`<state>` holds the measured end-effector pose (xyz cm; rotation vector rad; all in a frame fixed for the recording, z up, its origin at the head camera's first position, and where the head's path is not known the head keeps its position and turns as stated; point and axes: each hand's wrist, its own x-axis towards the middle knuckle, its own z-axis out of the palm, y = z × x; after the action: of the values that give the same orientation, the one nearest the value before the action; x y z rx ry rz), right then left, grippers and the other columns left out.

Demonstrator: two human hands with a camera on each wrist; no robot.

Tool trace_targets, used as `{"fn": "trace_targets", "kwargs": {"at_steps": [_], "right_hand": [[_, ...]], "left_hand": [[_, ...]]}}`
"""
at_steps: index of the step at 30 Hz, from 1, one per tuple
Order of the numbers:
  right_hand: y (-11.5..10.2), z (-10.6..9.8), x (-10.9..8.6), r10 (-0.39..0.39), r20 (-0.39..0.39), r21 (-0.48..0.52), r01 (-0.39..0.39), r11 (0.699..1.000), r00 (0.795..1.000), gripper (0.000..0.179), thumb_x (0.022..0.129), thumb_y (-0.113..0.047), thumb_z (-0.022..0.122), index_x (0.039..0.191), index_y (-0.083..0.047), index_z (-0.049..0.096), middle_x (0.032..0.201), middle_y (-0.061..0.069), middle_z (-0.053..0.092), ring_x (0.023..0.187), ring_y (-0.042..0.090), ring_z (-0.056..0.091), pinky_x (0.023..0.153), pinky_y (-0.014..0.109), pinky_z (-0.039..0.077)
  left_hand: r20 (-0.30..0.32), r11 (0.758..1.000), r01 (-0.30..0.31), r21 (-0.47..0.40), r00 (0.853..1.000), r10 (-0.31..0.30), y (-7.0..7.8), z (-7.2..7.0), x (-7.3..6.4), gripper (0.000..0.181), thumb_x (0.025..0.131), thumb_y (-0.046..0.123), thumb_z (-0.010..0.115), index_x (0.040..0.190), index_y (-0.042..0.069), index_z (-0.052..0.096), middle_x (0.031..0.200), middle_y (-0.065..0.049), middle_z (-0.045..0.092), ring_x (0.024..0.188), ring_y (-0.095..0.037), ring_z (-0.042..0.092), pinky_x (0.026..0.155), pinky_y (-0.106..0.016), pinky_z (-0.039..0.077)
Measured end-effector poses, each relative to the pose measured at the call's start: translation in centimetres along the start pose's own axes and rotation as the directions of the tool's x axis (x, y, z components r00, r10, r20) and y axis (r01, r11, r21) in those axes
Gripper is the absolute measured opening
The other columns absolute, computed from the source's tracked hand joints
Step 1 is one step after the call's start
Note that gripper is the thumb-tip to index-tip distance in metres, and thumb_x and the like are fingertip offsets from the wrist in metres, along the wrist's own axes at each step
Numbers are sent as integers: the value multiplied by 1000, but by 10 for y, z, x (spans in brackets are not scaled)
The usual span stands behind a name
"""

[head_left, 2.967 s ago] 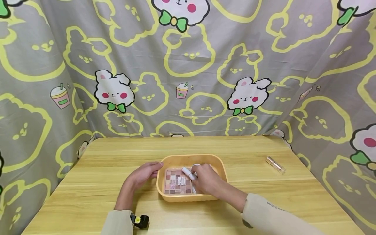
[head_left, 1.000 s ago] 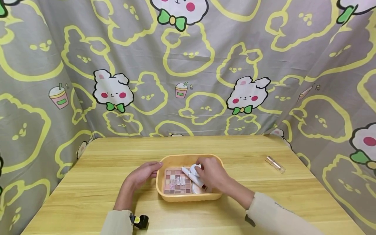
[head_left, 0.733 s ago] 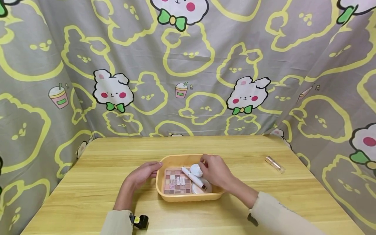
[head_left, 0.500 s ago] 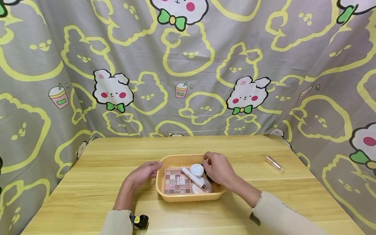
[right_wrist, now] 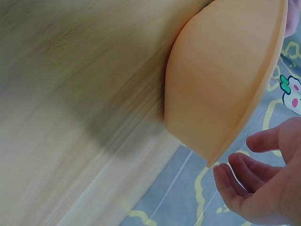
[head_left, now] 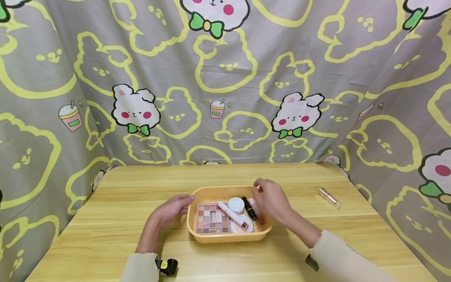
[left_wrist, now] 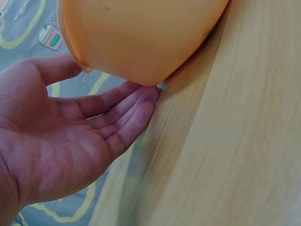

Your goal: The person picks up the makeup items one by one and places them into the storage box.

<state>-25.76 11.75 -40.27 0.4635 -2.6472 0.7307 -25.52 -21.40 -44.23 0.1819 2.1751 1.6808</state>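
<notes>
A yellow-orange plastic basket (head_left: pixel 230 237) stands on the table in front of me. My left hand (head_left: pixel 173 208) holds its left end, thumb over the rim and fingertips low against the outer wall. At the far right corner is my right hand (head_left: pixel 275 200), fingers loosely curled and holding nothing; the right wrist view shows its fingertips right by the rim. Inside lie an eyeshadow palette (head_left: pixel 213 218), a slim white cosmetic tube (head_left: pixel 230 213), a white round jar (head_left: pixel 236 205), a round compact (head_left: pixel 248 229), a black lipstick tube (head_left: pixel 249 208) and a pale pink tube (head_left: pixel 256 210), partly hidden by the right hand.
A clear lip gloss tube with a gold-toned part (head_left: pixel 329 197) lies on the wooden table (head_left: pixel 141 184), right of the basket. A patterned grey curtain (head_left: pixel 246 86) surrounds the table at the back and sides. A black wrist device (head_left: pixel 168 266) is at the left cuff.
My right hand has let go of the white cosmetic tube, now lying across the palette and compact, and moved right to the rim. The black and pink tubes came into view. The left hand stayed put.
</notes>
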Motion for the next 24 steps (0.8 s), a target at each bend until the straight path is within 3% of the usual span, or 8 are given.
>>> {"fn": "trace_targets", "kwargs": {"at_steps": [11,19,24], "right_hand": [[17,-9,-1,23,-8,-5,-23,1000,1000,18,91,-10,66,104,1,73,79,8,68,69,20,61,62,35,52],[35,-22,-2,76,0,-16,-76,997,997,26,92,-10,64,114,2,71,88,15,70,76,26,65,66,41,55],[47,-30,-4,94,9,-17,-94,995,995,30,94,-11,62,119,5,69,95,21,70,82,32,66,70,46,55]], "left_hand": [[2,1000,-5,2,1000,5,0,0,-1,62,108,34,45,143,-17,42,133,-26,61,117,-26,65,114,-46,43],[4,1000,-12,0,1000,12,1,0,-1,62,108,33,44,143,-18,41,135,-28,59,121,-30,63,114,-50,42],[-8,1000,-2,2,1000,2,0,0,-1,61,108,33,45,143,-17,42,132,-26,62,117,-26,65,112,-47,44]]}}
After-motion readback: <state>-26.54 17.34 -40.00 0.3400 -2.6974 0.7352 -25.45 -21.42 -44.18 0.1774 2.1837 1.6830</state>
